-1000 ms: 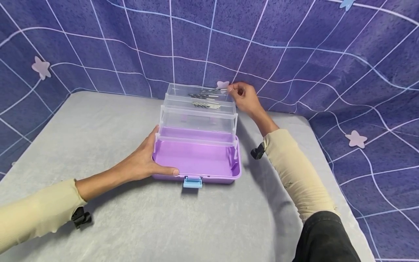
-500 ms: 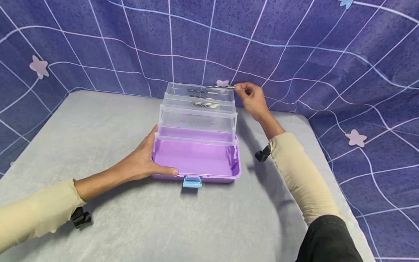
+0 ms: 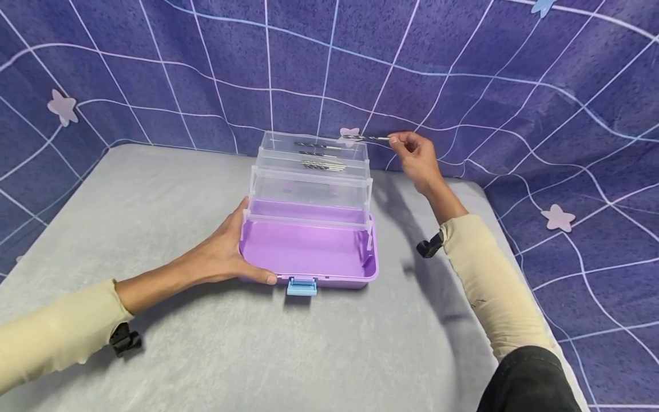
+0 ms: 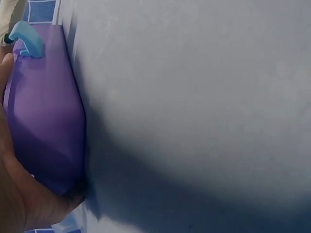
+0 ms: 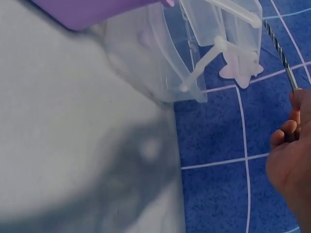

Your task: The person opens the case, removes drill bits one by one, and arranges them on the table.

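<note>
A purple toolbox [image 3: 340,282] stands unfolded, its clear stepped trays [image 3: 314,191] raised toward the back. My left hand [image 3: 218,252] holds its left front corner, thumb at the front rim and fingers along the left side; in the left wrist view the toolbox wall [image 4: 46,111] lies against the palm. Beyond the upper tray's right end, my right hand [image 3: 418,160] pinches a twist drill bit [image 3: 364,137] by its plain shank, the fluted end pointing left. The right wrist view also shows this drill bit [image 5: 278,46], apart from the trays. Several more drill bits [image 3: 323,166] lie in the upper trays.
A light blue latch [image 3: 301,286] hangs down at the toolbox's front. The toolbox stands on a grey cloth-covered table [image 3: 329,355]. Close behind rises a purple-blue curtain [image 3: 206,63] with a line grid and stars.
The right hand has drawn the drill bit up out of the top tray and moved to the right with it. The left hand stays on the toolbox, its thumb slightly lower.
</note>
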### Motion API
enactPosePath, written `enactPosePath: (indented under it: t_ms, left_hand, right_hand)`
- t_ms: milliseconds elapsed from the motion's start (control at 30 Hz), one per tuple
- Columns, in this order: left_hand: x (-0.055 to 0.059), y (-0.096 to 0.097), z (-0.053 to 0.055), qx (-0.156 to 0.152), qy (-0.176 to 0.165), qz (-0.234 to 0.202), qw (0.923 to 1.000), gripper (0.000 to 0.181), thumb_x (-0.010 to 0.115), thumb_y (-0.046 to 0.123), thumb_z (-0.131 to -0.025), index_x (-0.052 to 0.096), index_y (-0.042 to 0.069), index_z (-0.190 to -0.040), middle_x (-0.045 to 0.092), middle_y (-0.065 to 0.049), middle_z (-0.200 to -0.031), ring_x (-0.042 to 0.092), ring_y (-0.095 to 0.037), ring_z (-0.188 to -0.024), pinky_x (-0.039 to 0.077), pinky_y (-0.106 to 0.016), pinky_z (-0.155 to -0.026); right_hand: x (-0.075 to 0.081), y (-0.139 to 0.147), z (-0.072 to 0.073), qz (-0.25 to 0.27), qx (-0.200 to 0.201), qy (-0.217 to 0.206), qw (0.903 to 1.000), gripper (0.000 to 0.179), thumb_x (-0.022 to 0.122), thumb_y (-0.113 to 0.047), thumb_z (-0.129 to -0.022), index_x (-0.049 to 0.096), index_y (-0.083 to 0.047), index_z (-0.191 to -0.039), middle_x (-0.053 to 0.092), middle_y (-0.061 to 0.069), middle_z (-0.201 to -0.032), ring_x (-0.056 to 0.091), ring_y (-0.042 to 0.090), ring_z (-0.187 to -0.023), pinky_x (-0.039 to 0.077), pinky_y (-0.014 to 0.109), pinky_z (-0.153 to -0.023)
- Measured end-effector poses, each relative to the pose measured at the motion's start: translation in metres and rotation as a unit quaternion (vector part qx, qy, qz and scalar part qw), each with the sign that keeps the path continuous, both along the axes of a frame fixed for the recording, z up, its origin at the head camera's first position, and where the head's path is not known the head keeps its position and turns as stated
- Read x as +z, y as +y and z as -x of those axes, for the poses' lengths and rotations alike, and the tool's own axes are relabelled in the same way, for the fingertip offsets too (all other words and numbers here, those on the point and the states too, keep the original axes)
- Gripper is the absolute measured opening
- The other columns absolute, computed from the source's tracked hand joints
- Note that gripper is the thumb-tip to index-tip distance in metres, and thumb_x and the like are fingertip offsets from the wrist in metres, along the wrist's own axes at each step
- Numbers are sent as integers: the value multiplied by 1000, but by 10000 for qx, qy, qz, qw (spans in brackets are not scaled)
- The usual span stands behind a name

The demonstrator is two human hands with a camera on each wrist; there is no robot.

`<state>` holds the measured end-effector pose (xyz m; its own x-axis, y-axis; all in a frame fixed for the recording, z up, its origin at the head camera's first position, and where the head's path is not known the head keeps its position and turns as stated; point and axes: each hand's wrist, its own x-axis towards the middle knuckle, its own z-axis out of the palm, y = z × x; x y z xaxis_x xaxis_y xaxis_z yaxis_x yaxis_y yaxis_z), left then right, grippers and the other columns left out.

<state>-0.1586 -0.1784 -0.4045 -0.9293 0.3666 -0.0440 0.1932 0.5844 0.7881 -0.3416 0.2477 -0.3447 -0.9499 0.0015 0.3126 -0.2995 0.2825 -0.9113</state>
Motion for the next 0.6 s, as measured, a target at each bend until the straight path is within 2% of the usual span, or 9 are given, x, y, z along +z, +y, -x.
enactPosePath:
  t_ms: [267,433,600]
  left_hand:
    - [-2,-3,4,-144,158,-219,9995,176,113,50,-61,-12,26,-182,26,-21,-182,45,-40,-157,34,-77,-131]
    - [-1,-4,2,-92,116,-37,9999,177,112,53,-62,-16,24,-181,21,-25,-184,40,-43,-159,32,-79,-130]
    - [-2,-3,2,-65,91,36,9999,177,111,55,-62,-17,27,-181,20,-26,-184,38,-44,-161,32,-80,-130]
  right_hand:
    - [-2,16,-6,58,66,53,9999,31,71,-15,-111,74,13,-123,71,-15,-96,56,5,-89,44,19,-79]
    - [-6,28,-9,57,-29,25,10000,29,71,-16,-111,75,10,-124,74,-13,-100,56,5,-90,44,19,-79]
    - [-14,44,-11,49,-183,-44,9998,27,73,-18,-110,76,6,-122,71,-17,-92,55,4,-88,44,17,-77]
